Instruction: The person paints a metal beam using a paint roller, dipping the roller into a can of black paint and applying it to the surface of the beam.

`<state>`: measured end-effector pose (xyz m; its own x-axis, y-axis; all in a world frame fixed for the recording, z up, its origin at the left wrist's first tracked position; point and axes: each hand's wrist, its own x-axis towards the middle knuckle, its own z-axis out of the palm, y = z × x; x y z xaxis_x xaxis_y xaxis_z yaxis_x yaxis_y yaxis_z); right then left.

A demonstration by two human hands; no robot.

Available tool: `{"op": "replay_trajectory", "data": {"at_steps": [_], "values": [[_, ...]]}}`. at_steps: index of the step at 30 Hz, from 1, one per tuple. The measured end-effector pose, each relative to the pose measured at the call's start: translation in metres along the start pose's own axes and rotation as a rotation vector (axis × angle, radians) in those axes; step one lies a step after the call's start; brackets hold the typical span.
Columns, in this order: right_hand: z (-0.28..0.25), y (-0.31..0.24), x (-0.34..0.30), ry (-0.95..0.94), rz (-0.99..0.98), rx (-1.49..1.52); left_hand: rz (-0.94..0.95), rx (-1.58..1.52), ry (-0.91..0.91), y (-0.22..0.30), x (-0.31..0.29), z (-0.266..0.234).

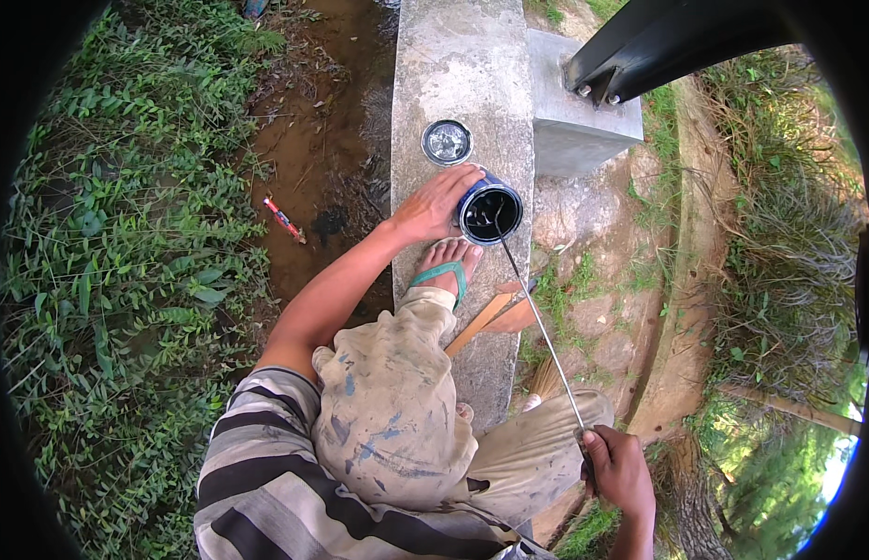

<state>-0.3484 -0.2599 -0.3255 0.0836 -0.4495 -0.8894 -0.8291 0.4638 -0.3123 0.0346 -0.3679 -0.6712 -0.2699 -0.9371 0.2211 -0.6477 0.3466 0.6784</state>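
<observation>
A blue paint can, its inside coated dark and glossy, stands tilted on the narrow concrete wall. My left hand grips its side near the rim. My right hand is closed round the near end of a long thin metal rod. The rod's far end reaches over the rim into the can, where dark paint hides its tip. Just beyond the can lies a round, paint-smeared lid. My foot in a green flip-flop rests beside the can.
A grey concrete block carries a bolted black metal post at the upper right. Thin wooden strips lie near my foot. Muddy water and dense plants border the wall's left; stony ground lies right.
</observation>
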Motion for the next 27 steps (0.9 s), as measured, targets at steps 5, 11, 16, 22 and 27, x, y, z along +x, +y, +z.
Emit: {"op": "replay_trajectory", "data": {"at_steps": [5, 11, 16, 22, 27], "values": [[0.012, 0.014, 0.004, -0.009, 0.016, 0.113, -0.017, -0.034, -0.005, -0.001, 0.003, -0.003], [-0.007, 0.009, -0.019, -0.033, 0.044, 0.15, -0.028, -0.035, -0.084, -0.002, 0.01, -0.007], [-0.02, 0.005, -0.02, -0.088, 0.091, 0.123, 0.026, 0.092, -0.098, 0.012, 0.008, -0.002], [-0.01, 0.01, 0.001, -0.118, 0.073, 0.217, -0.065, 0.012, -0.018, 0.012, 0.005, -0.001], [0.003, 0.007, -0.004, -0.09, 0.076, 0.24, -0.059, -0.065, 0.037, -0.003, -0.002, -0.003]]}}
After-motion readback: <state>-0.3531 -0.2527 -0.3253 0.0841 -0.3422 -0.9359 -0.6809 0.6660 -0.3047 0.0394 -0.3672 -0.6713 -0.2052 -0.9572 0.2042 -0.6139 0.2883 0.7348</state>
